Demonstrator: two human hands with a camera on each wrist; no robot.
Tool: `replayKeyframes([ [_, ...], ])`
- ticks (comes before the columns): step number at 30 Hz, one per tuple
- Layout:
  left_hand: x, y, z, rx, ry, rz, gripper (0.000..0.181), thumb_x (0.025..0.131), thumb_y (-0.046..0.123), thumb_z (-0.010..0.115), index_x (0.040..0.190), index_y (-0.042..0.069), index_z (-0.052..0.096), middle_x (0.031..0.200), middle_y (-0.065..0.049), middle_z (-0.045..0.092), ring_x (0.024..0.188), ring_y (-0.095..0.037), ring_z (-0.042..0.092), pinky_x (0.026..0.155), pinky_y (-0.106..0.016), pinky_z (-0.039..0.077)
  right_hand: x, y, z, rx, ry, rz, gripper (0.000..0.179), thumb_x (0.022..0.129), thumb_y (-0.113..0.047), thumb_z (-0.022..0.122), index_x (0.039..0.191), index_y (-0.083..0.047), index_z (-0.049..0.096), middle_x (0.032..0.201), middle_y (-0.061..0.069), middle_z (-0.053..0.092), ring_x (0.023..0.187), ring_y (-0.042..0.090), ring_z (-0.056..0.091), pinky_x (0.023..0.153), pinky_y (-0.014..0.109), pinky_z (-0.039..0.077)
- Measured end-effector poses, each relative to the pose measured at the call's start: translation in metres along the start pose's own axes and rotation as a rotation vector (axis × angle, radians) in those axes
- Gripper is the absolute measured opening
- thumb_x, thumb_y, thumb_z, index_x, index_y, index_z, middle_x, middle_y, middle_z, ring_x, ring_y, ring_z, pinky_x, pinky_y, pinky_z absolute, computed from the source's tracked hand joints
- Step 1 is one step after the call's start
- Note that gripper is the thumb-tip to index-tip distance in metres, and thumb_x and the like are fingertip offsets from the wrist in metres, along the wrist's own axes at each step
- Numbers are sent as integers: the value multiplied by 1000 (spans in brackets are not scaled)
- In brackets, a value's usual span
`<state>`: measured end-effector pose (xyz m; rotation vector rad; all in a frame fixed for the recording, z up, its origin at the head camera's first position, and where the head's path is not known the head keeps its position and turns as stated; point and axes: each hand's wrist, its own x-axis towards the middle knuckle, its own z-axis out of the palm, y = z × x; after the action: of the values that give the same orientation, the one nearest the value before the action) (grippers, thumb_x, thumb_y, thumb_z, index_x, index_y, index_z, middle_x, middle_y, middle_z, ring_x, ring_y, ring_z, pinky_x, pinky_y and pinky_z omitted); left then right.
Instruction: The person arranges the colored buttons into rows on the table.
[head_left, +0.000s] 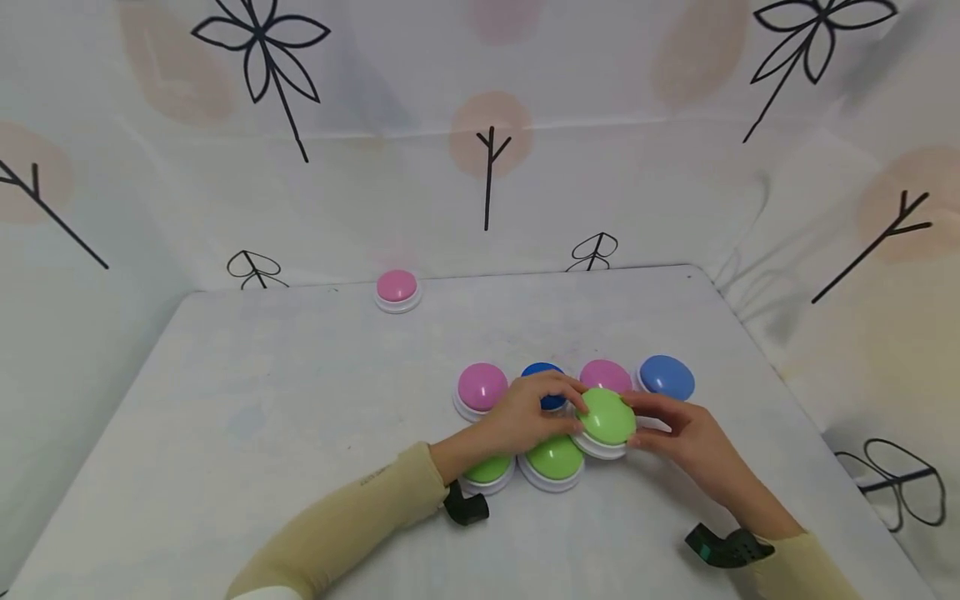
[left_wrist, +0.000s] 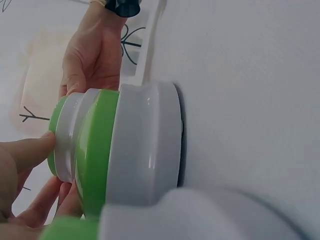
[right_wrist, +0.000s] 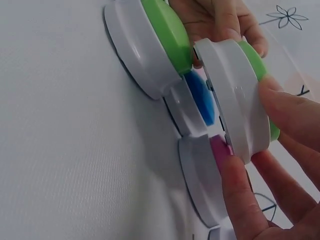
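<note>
A green push button (head_left: 607,417) with a domed top and white base is held between both hands, raised above the table. My left hand (head_left: 517,412) pinches its left side with thumb and fingers, while my right hand (head_left: 693,442) grips the right side. In the right wrist view the held button (right_wrist: 237,100) is tilted, its base clear of the table with small dark spots underneath. Two other green buttons stand in front: one (head_left: 555,458) just below the held one, another (head_left: 487,471) partly hidden by the left wrist.
Behind the hands is a row: pink button (head_left: 482,387), dark blue button (head_left: 542,367) partly covered, second pink button (head_left: 604,375), lighter blue button (head_left: 667,377). Another pink button (head_left: 396,287) sits at the white table's (head_left: 262,400) back edge. Patterned cloth (head_left: 375,192) surrounds the table.
</note>
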<state>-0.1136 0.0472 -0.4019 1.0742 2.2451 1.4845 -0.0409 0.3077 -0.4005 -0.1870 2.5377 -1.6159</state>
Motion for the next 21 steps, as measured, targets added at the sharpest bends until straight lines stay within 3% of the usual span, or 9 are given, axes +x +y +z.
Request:
replayKeyframes([
  [8, 4, 3, 12, -16, -22, -1, 13, 87, 16, 79, 99, 18, 74, 128, 10, 63, 122, -2, 51, 96, -24, 49, -8, 6, -11, 16, -21, -27, 52, 87, -11, 77, 135, -1, 58, 129, -5, 61, 112, -3, 56, 85, 21, 55],
  [15, 7, 0, 20, -54, -36, 1, 15, 86, 12, 79, 99, 17, 72, 126, 10, 64, 118, 0, 52, 86, -17, 52, -11, 13, -17, 10, -56, 20, 57, 89, -17, 77, 140, -4, 55, 135, 5, 58, 113, -6, 55, 86, 24, 55],
  [21, 8, 1, 24, -87, -61, -15, 17, 86, 8, 78, 101, 14, 72, 114, 9, 67, 108, 3, 56, 84, -13, 51, -14, 17, -19, 7, -79, 72, 59, 87, -19, 78, 140, -5, 56, 137, 2, 59, 113, -9, 53, 85, 26, 56],
])
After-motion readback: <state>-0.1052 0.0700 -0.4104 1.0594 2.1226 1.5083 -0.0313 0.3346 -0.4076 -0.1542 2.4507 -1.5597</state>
